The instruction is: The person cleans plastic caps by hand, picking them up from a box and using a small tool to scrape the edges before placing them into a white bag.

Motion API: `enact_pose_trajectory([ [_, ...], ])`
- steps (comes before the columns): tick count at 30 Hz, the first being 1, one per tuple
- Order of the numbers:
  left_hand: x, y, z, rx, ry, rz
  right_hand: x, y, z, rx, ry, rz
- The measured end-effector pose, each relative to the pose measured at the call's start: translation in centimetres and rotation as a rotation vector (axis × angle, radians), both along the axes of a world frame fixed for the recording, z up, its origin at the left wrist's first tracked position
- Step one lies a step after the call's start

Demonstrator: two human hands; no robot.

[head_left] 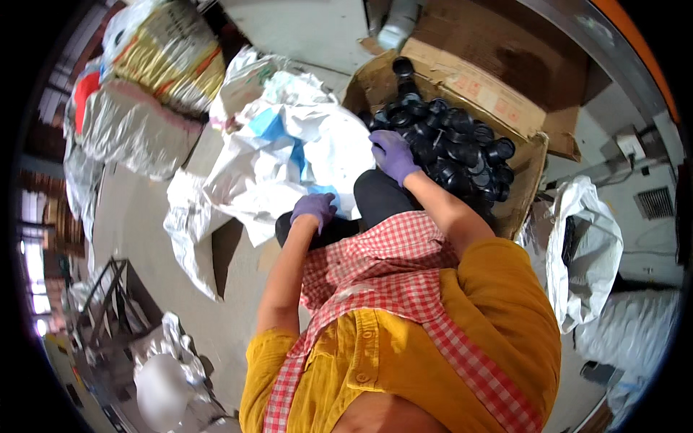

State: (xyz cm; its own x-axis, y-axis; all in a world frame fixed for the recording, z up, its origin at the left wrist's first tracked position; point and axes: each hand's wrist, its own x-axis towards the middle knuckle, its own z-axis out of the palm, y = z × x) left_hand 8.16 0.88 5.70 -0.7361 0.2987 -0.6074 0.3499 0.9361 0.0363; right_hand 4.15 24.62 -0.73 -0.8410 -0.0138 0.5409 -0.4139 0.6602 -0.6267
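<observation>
My left hand (315, 209), in a purple glove, lies low over my left knee beside the white sack (336, 144); its fingers look loosely spread, and I see nothing in them. My right hand (394, 156), gloved the same way, is at the near left side of a cardboard box (525, 180). Its fingers are curled in, and whatever they hold, if anything, is hidden. Many black round plastic parts (462, 153), shaped like short caps or fittings, are heaped in the box. Blue patches (267, 124) show on the crumpled white sack in front of me.
Stuffed sacks (137, 130) are piled at the far left. A metal frame (108, 296) stands at the lower left. To the right, an opened white sack (581, 252) stands near a pale cabinet (650, 224). A cardboard flap (476, 86) rises behind the box.
</observation>
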Motion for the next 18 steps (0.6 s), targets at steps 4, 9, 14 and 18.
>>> enact_pose_trajectory([
  [4,0.1,1.1,0.4,0.078,0.064,-0.029,1.7,7.5,-2.5,0.097,-0.121,-0.447],
  [9,0.0,1.1,-0.5,0.106,0.102,-0.046,2.0,14.5,-2.5,0.180,-0.371,-0.948],
  [14,1.2,0.0,-1.3,0.452,0.092,0.248,0.9,18.8,-1.0,0.283,-0.733,-0.782],
  [18,2.2,0.0,-4.8,0.770,0.010,0.476,1.0,20.0,-3.3,0.204,-0.965,-0.693],
])
